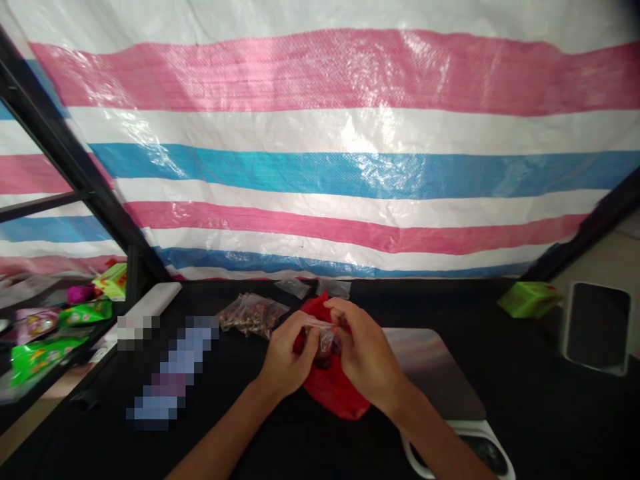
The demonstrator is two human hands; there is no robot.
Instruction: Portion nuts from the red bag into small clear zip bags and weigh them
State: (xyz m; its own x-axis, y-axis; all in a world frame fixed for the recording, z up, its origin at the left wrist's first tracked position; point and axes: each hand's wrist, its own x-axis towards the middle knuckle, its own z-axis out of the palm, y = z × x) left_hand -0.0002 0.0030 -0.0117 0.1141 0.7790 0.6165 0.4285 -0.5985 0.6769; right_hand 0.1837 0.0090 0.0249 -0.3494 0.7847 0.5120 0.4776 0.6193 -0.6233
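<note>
While my left hand [287, 357] and my right hand [367, 353] sit close together above a red plastic bag [331, 393], my fingers [333, 308] are clamped from both sides on a small clear plastic bag [326, 339]. Its top is pinched thin between my hands, and something dark shows through it low in my grip, though my fingers hide most of it. The red bag lies bunched on the black-covered table [500, 373] directly under my hands, and may be touching the clear bag.

Just beyond my left hand lies a clear bag of dried brown pieces [253, 315], and two flat clear bags [295, 288] sit farther ahead. Beside my right hand is a stainless kitchen scale [430, 370], partly under my forearm. Well off to my right are a green packet [527, 299] and a dark-screened device in a white frame [597, 327]. Left of my grip lies a pixelated, unreadable object [173, 373], and farther left are colourful snack packets [43, 357]. A pink, white and blue striped tarpaulin [320, 173] hangs ahead of me.
</note>
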